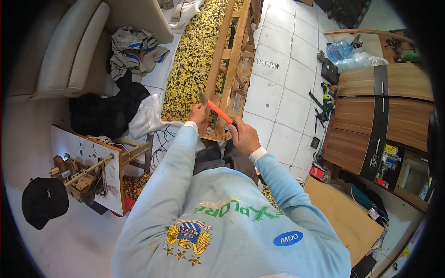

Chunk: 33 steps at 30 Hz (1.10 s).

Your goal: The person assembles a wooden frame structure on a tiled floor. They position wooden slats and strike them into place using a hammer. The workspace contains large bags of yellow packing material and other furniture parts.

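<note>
My right hand is closed round the dark end of a hammer with an orange handle. The metal head points away to the left, just above my left hand. That hand has its fingers drawn together at the near left edge of a wooden frame; what they pinch, if anything, is too small to make out. Long rails and cross slats make up the frame, which runs away from me. Yellow-and-black speckled padding lies along its left side.
A wavy metal spring sticks out from the frame's right side over white floor tiles. Left are a beige sofa, piled cloths and a sewing machine with a black cap. A wooden cabinet stands right.
</note>
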Available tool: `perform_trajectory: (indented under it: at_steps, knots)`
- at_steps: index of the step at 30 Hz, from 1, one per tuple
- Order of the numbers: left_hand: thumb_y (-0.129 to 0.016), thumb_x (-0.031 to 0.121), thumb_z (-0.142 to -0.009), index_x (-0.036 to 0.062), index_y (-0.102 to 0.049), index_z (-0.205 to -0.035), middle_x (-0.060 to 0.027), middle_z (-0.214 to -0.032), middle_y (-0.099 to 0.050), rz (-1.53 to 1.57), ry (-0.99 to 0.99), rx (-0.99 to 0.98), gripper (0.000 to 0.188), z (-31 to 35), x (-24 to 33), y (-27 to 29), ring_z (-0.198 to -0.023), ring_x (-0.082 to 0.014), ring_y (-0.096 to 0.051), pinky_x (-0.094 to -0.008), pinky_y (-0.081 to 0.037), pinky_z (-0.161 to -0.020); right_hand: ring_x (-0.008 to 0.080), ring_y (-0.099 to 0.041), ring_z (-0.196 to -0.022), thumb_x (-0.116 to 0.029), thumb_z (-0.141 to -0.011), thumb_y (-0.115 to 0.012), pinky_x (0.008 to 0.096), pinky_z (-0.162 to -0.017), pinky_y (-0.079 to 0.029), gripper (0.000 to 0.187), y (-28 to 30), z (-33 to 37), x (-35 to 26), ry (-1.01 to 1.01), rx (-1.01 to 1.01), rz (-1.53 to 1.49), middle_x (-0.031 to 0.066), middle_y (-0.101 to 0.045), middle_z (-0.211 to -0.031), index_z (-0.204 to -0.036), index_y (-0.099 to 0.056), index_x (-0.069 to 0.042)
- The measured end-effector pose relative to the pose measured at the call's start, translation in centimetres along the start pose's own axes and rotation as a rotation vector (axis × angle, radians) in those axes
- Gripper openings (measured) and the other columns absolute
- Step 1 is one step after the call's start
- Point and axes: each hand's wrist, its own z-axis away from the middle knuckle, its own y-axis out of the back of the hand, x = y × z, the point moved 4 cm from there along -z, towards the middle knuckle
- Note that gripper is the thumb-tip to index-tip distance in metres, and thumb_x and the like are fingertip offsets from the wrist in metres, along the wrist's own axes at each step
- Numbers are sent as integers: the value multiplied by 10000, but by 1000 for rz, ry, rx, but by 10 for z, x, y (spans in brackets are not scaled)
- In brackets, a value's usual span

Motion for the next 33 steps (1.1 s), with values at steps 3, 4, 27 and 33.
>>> perform_trajectory:
  at_steps: [3, 4, 27, 33]
  knots:
    - [-616, 517, -1015, 10, -670, -1273, -114, -1123, -712, 28, 15, -54, 571, -1, 0, -3, -999, -192, -649, -356, -513, -891, 509, -670, -910, -488, -1068, -456, 558, -810, -533, 509, -6, -1, 15, -272, -99, 139, 320, -697, -937, -1097, -617, -6]
    - [-609, 517, -1018, 7, -664, -1280, -116, -1129, -710, 61, 44, -90, 575, -1, 0, -3, -1007, -197, -649, -358, -513, -897, 504, -673, -919, -492, -1067, -457, 557, -813, -530, 518, -5, -3, 16, -257, -90, 121, 321, -696, -943, -1092, -617, 0]
    - [-436, 515, -1060, 29, -473, -1359, -309, -1290, -561, -362, -241, 97, 572, 74, -13, -4, -1221, -497, -539, -555, -434, -1036, 406, -656, -743, -436, -1078, -479, 476, -695, -485, 453, 12, -7, -12, -85, -22, -143, 231, -653, -756, -1028, -597, -1]
    - [-446, 485, -1066, 28, -469, -1355, -325, -1278, -563, -313, -290, 37, 541, 70, -13, -1, -1195, -502, -544, -550, -435, -1025, 474, -646, -708, -366, -1082, -480, 543, -641, -463, 375, 43, 1, -46, 143, 114, -309, 250, -642, -762, -1014, -590, -15]
